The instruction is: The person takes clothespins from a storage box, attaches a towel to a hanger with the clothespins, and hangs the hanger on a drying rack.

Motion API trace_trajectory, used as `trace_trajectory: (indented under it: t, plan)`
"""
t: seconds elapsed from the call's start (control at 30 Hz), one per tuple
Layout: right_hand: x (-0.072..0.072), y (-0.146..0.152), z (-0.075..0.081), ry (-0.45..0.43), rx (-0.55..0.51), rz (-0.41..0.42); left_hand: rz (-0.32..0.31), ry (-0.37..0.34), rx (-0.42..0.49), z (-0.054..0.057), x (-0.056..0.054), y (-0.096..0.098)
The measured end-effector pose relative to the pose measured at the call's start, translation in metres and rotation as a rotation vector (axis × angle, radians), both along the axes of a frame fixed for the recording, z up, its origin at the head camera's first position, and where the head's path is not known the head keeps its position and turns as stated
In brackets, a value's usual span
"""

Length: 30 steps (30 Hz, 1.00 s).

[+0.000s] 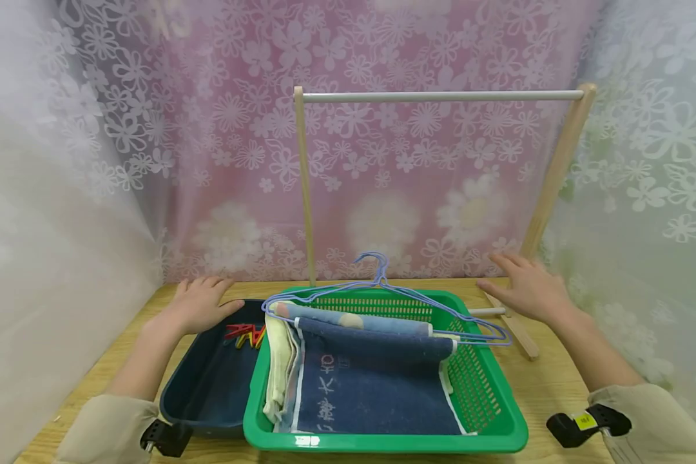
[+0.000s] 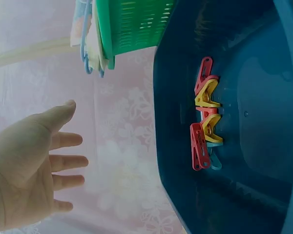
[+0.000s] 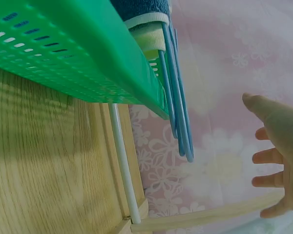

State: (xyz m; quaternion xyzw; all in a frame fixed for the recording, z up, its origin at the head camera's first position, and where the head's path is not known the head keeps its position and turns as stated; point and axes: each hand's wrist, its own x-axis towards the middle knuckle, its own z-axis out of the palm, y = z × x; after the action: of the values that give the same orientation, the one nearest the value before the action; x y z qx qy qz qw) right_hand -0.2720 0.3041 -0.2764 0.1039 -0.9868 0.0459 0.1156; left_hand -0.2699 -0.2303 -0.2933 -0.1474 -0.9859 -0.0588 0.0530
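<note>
My left hand (image 1: 202,303) is raised over the far left end of a dark blue basin (image 1: 209,386), its fingers spread and holding nothing. Over on the right, my right hand (image 1: 528,288) hovers near the foot of a wooden rack, also with spread fingers and nothing in it. Between them stands a green plastic basket (image 1: 383,442). Several blue hangers (image 1: 379,278) rest across it, with towels draped over them. A navy towel (image 1: 377,386) with pale lettering lies in front, and a light blue one (image 1: 348,317) and a cream one (image 1: 277,367) are behind it.
Red, yellow and teal clothespins (image 2: 200,146) lie in the basin. Behind the basket rises the rack, with a white bar (image 1: 441,96) across wooden posts (image 1: 557,174). A floral curtain (image 1: 238,161) hangs behind the wooden table (image 1: 557,412).
</note>
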Motion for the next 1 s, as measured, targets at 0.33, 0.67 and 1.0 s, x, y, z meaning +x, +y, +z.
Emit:
trace_trajectory:
  t: [0.33, 0.67, 1.0]
  plan:
    - [0.010, -0.007, -0.001, -0.014, -0.033, 0.128, -0.113, -0.020, 0.042, 0.011, 0.011, 0.013]
    - [0.008, -0.020, -0.005, -0.029, -0.018, 0.277, -0.270, -0.094, 0.073, 0.014, 0.030, 0.039]
    - [0.008, -0.035, -0.009, -0.140, 0.001, 0.367, -0.300, -0.120, 0.017, 0.010, 0.041, 0.053]
